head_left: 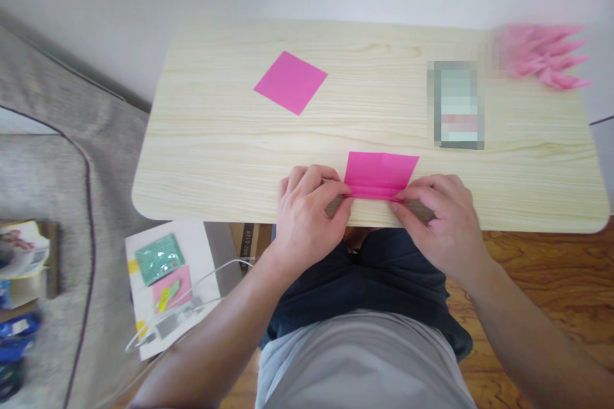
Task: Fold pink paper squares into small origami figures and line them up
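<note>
We are working at the six o'clock edge of a pale bench, our left hand pinching a creased pink paper at its eight o'clock corner and our right hand pinching its four o'clock corner. For a straight crease, we are best holding both corners level and pressing evenly outward from the middle. A flat pink square is lying toward ten o'clock.

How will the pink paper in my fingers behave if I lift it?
The pink paper looks thin, so it's probably light. Creases run across its lower part, so it may bend there. Pinched only at its lower corners, it could flop.
</note>
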